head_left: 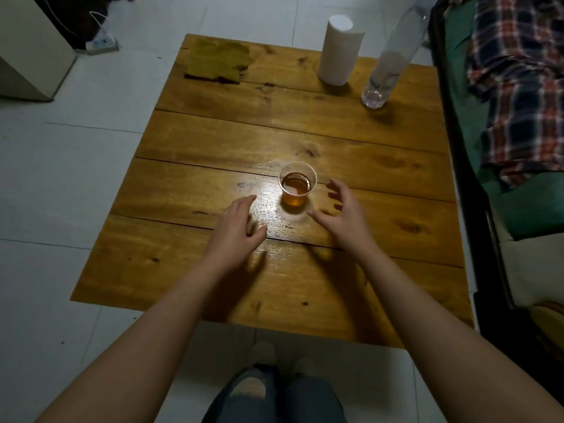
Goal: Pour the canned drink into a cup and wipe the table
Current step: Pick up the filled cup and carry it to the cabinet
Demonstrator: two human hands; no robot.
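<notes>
Head view: clear plastic cup (297,184) stands upright near the middle of the wooden plank table (305,132), about half full of amber-brown drink, liquid surface catching a glint. Tabletop just left of the cup shines under a bright light patch. Left hand (236,228) is low over the table, near-left of the cup, fingers relaxed and loosely spread, holding nothing; contact with the wood can't be told. Right hand (341,215) is just right of the cup, fingers and thumb spread wide, curved toward it, not touching. Far left corner: yellow-green cloth (218,61) lying flat. Far right: white paper towel roll (338,50) upright, clear plastic bottle (392,56) beside it. Bottle label too blurred to read; no legible writing anywhere.
</notes>
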